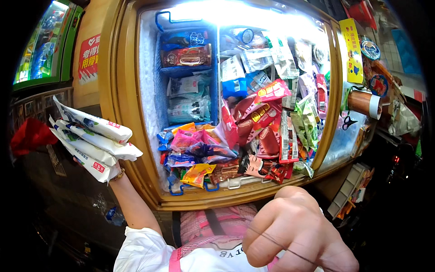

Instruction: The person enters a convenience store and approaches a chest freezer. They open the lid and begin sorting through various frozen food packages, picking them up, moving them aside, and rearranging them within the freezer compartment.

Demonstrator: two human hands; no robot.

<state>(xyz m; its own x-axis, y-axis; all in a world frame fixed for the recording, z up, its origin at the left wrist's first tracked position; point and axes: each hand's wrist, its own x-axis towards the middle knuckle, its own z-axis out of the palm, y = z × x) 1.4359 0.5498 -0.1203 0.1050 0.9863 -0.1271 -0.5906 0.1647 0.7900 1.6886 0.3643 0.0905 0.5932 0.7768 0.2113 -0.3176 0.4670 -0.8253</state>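
Observation:
At the left, my left hand [116,170] holds several white wrapped ice creams [98,142] in a fanned stack, out beyond the freezer's wooden rim. The packets cover most of that hand. My right hand [295,227] is close to the camera at the lower right, its fingers curled in and its palm hidden. A thin dark strand crosses its fingers. Before me is a lit chest freezer [163,204]. Red ice cream packets [258,119] lie piled in its middle, with a yellow packet [198,175] at the front.
A blue basket [157,102] inside the freezer's left side holds stacked packets, and frost lines the wall beside it. Right of the opening stand a yellow box [352,51], a brown cup-shaped container [363,103] and black-handled scissors [349,122]. A green-framed drinks cooler [69,44] is at the upper left.

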